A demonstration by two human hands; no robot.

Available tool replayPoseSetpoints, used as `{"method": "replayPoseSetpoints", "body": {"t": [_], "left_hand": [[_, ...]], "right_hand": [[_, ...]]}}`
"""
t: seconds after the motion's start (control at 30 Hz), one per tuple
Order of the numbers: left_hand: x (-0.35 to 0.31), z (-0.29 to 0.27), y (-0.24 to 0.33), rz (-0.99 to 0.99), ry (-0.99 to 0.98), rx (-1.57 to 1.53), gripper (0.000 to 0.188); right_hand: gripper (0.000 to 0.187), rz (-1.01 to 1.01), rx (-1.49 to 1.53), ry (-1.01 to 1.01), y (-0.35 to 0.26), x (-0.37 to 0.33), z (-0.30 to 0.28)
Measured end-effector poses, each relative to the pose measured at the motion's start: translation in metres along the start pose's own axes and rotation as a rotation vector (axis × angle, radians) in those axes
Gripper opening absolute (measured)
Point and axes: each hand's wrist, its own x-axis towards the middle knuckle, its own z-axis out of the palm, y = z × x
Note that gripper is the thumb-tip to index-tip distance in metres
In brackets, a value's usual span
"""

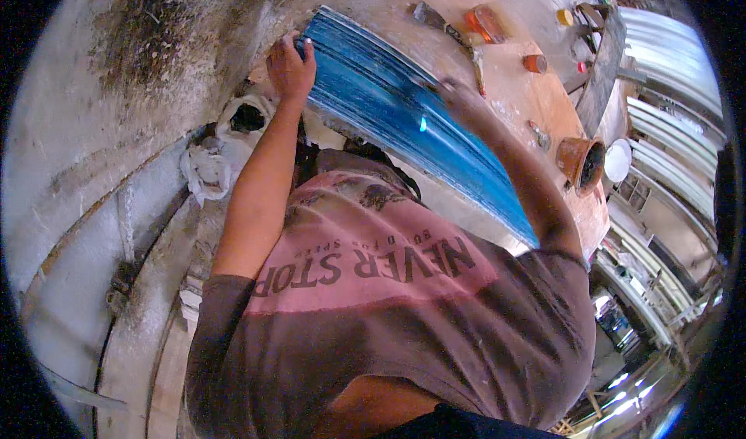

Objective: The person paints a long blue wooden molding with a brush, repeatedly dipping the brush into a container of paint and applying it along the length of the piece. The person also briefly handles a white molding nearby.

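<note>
A long, glossy blue panel (pixel 373 70) with dark and white streaks lies slantwise across the work table (pixel 517 101), from upper left to lower right. At its far left end my left hand (pixel 292 67) is closed on the edge, with the thumb toward the blue face. My right hand (pixel 465 103) is over the panel's far long edge, its fingers smeared by motion. Whether it holds anything cannot be made out. Beyond the panel lie a dark flat-bladed tool (pixel 430 16) and a thin brush-like tool (pixel 476 64).
On the table stand a container of orange liquid (pixel 485 24), a small orange jar (pixel 535 64), a yellow-topped container (pixel 565 17) and a brown pot (pixel 580 164). A white round lid (pixel 618 160) is beside the pot. A stained wall (pixel 148 66) rises at left; long pale boards (pixel 676 128) are at right.
</note>
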Motion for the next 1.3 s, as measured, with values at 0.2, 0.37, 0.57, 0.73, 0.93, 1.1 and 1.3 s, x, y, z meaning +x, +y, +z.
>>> {"method": "replayPoseSetpoints", "body": {"t": [0.2,0.37,0.57,0.73,0.93,1.1,1.3], "left_hand": [[0.0,-0.004,-0.002,0.028,0.008,0.008,0.041],[0.003,0.007,-0.021,0.132,0.048,0.018,0.042],[0.004,0.008,-0.008,-0.003,0.027,-0.019,0.039],[0.002,-0.003,-0.002,0.003,0.001,0.03,0.038],[0.0,-0.004,0.003,0.011,-0.006,0.092,0.038],[0.005,0.002,-0.008,0.018,-0.006,0.067,0.036],[0.004,0.005,-0.012,0.008,-0.005,0.068,0.035]], "right_hand": [[0.041,-0.087,0.177,0.034,-0.037,0.072,-0.003],[0.021,0.114,0.064,0.188,-0.164,0.232,-0.03],[0.028,0.246,0.097,0.292,-0.121,0.139,0.018],[0.054,0.276,0.007,0.197,-0.03,-0.068,0.027],[0.047,0.37,-0.014,0.25,0.002,-0.137,0.024],[0.046,0.268,-0.016,0.383,-0.024,-0.072,0.038],[0.052,0.095,-0.094,0.305,-0.041,0.012,0.026]]}}
